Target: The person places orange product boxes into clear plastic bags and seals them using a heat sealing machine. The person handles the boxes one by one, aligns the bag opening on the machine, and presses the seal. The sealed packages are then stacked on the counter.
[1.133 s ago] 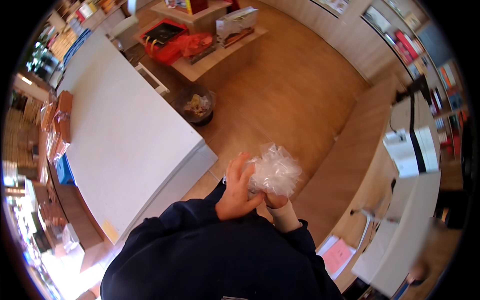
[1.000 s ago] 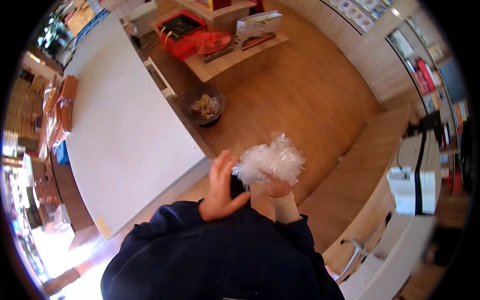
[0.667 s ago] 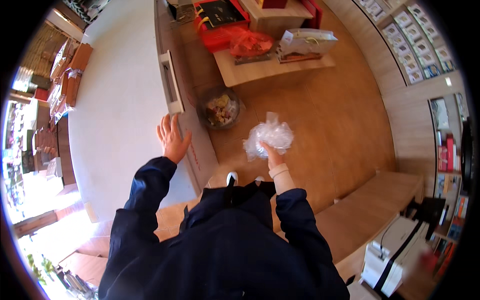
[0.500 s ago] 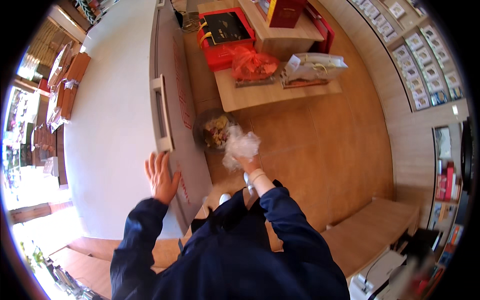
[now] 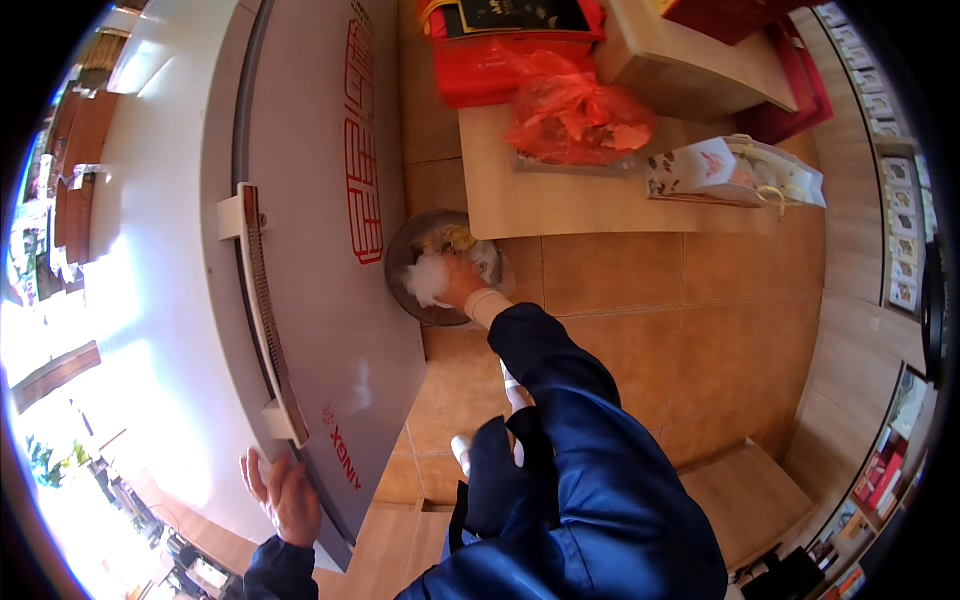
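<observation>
My right hand [image 5: 462, 282] reaches down into a round trash bin [image 5: 405, 290] on the floor. Bunched in its grip is a crumpled clear plastic bag [image 5: 428, 279]; the fingertips are partly hidden. Yellowish scraps [image 5: 447, 240] and more plastic show inside the bin. My left hand [image 5: 285, 497] rests at the near edge of a white chest freezer [image 5: 330, 290], fingers apart and holding nothing. The freezer's long handle [image 5: 265, 320] lies just beyond those fingers.
A low wooden table [image 5: 560, 215] stands beyond the bin, bearing a red plastic bag [image 5: 580, 120], a red box [image 5: 475, 72] and a white paper gift bag [image 5: 710, 172]. A wooden bench [image 5: 745, 500] is at the lower right. Display shelves [image 5: 900, 230] line the right wall.
My right hand has gone down from above the floor into the bin with the plastic bag. I have leaned forward, and my left hand now sits nearer the freezer's close corner.
</observation>
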`<state>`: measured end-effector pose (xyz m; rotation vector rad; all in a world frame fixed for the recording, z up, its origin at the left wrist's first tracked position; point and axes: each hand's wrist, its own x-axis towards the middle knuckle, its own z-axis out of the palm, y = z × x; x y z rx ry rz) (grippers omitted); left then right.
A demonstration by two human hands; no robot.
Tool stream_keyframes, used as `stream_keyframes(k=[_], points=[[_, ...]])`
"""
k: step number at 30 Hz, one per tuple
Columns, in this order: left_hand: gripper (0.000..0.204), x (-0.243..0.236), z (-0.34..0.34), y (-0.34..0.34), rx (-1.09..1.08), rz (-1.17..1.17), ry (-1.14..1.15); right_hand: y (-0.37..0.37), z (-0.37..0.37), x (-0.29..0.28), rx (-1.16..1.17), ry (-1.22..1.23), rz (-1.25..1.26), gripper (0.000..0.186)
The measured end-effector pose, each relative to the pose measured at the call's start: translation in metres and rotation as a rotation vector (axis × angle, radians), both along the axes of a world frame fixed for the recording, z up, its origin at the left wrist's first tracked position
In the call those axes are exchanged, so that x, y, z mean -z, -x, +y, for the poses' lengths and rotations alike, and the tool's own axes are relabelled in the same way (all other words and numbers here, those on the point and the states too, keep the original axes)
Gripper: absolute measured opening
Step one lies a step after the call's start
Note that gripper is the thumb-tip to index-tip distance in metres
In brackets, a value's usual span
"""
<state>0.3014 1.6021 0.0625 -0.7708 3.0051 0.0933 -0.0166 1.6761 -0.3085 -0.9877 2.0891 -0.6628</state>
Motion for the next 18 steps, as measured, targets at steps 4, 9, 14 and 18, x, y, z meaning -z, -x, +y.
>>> stream_keyframes(k=[4,9,14,18], points=[[0.021,0.002,0.003,-0.003,-0.07,-0.054,-0.006,0.015,-0.019,0.004,-0.017,-0.39,0.037,0.072],[0.02,0.005,0.003,-0.01,-0.103,-0.075,-0.014,-0.017,-0.027,0.065,-0.248,-0.411,0.251,0.068],[0.015,-0.001,0.007,-0.027,-0.104,-0.14,0.006,-0.052,-0.033,0.115,-0.659,-0.43,0.376,0.059],[0.019,0.0,-0.002,-0.026,0.005,-0.082,0.011,-0.061,-0.037,0.172,-0.659,-0.57,0.234,0.054]])
